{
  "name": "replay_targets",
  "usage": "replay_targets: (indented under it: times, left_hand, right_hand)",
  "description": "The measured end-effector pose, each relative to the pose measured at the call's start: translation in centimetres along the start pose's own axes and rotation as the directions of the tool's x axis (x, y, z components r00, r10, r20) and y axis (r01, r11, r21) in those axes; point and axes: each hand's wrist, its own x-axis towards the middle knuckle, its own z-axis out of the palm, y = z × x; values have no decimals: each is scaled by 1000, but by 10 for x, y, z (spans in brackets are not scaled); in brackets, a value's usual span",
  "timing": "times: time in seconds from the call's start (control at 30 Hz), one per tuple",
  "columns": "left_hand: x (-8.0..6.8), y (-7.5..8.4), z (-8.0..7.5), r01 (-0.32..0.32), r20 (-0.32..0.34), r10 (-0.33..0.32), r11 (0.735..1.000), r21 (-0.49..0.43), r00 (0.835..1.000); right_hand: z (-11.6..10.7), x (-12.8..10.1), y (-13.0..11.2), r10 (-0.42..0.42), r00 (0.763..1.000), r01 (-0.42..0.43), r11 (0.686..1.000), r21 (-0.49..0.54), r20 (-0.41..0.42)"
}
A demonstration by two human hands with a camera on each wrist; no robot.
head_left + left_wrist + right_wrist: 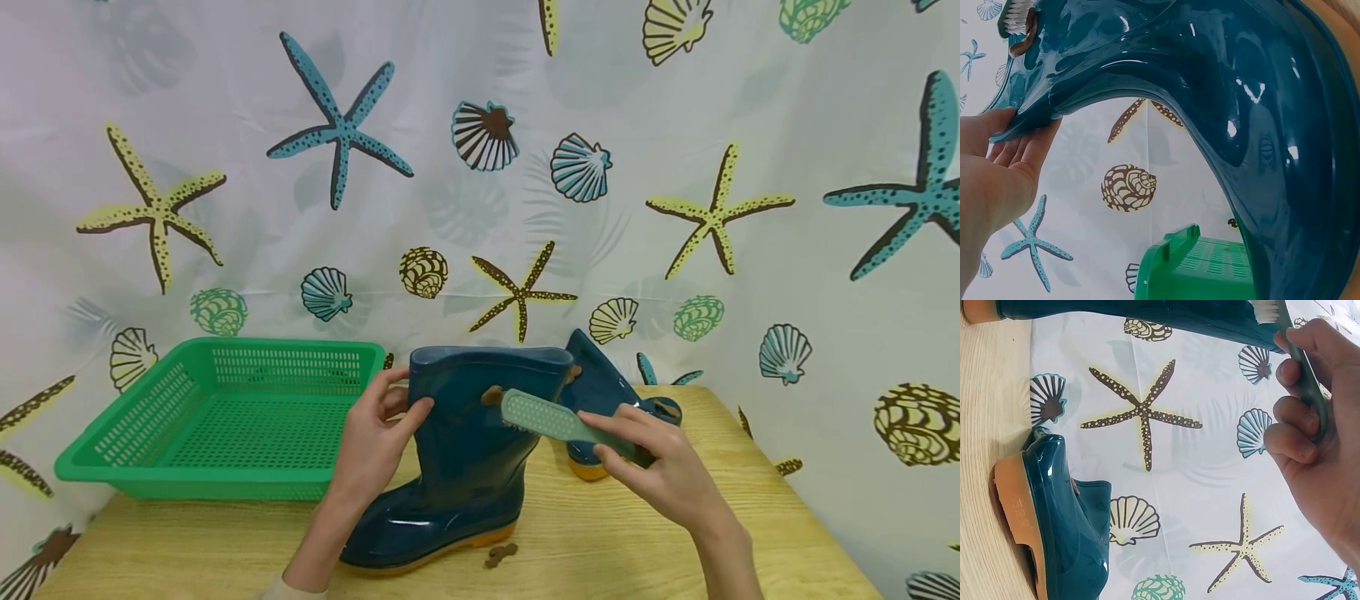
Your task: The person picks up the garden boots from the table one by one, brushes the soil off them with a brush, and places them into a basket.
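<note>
1. My right hand [660,467] grips the handle of a green brush [543,417], its bristles right at a brown smear [492,396] on the boot shaft.
2. My left hand [381,421] pinches the shaft's upper edge; the blue rubber boot [472,450] stands upright below and between my hands, toe leftward.
3. A brown clump [500,555] lies beside its heel on the wooden table [600,542].
4. Leftward sits a green plastic basket [225,483].
5. Behind, a second boot [600,375] is partly hidden by the first boot and brush.
6. Farthest hangs a seashell-print curtain [450,217].
</note>
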Motion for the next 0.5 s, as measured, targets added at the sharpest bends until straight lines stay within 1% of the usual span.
replay_targets:
  times: [0.13, 0.2, 0.27, 0.37, 0.43, 0.5]
  left_hand:
    - [0, 0, 0, -2, 1, 2, 1000, 4, 1000]
    - [0, 1, 0, 0, 0, 0, 1000, 3, 1000]
    - [-1, 1, -1, 2, -2, -2, 1000, 3, 1000]
    - [-1, 1, -1, 2, -3, -2, 1000, 2, 1000]
    - [-1, 1, -1, 3, -2, -3, 1000, 3, 1000]
    - [-1, 1, -1, 2, 0, -2, 1000, 2, 1000]
  right_hand:
    - [-1, -1, 1, 19, 999, -20, 1000, 14, 34]
    - [-1, -2, 1, 2, 999, -3, 1000, 23, 41]
    - [-2, -2, 2, -42, 999, 41, 999, 33, 23]
    - [-5, -3, 2, -105, 992, 110, 992, 61, -66]
    - [-7, -4, 2, -120, 983, 129, 990, 55, -140]
    - [-8, -4, 2, -117, 974, 125, 992, 33, -192]
